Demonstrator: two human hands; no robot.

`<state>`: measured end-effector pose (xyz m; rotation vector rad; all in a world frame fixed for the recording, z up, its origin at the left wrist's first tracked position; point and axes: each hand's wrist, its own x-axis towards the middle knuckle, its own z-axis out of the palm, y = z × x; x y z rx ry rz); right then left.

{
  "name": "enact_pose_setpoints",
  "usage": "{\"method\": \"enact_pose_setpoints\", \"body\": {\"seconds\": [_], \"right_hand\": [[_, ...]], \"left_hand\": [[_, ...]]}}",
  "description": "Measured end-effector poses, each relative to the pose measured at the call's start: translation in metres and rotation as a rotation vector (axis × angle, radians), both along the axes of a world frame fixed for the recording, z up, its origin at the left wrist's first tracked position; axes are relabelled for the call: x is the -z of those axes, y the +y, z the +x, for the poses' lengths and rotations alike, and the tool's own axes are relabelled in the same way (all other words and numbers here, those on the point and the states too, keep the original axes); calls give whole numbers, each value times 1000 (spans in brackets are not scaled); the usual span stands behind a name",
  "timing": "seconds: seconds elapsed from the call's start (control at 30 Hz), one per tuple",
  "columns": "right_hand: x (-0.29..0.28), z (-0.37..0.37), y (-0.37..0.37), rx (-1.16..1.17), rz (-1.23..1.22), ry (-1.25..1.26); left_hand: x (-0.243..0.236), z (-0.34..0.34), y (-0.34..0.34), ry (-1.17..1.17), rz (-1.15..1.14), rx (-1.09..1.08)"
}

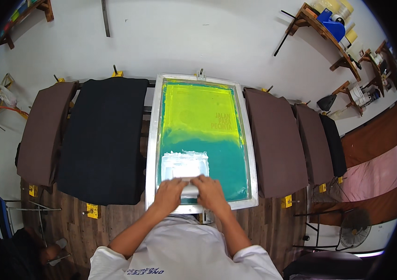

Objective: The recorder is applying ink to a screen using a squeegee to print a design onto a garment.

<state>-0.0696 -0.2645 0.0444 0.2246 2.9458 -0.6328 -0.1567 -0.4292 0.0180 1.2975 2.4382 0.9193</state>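
Note:
In front of me lies a screen-printing frame with a pale metal rim. Its mesh is yellow-green in the far part and teal in the near part, with small dark lettering at the right. White ink covers a patch at the near left of the mesh. My left hand and my right hand grip the two ends of a squeegee at the near edge of that patch. Both hands have their fingers closed over it; its blade is mostly hidden.
Garment-covered boards flank the frame: a black one and a brown one at left, a brown one at right. Yellow clamps hang beneath. Wall shelves hold supplies; a fan stands right. Someone's leg shows lower left.

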Motion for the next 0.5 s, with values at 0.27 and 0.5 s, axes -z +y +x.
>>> {"method": "enact_pose_setpoints", "body": {"seconds": [0.27,0.5], "right_hand": [[41,-3,1,18,29,131],[19,47,-30,10,8,-61]], "left_hand": [[38,-1,6,73,12,-17],[7,48,-27,-33,-39,64]]}}
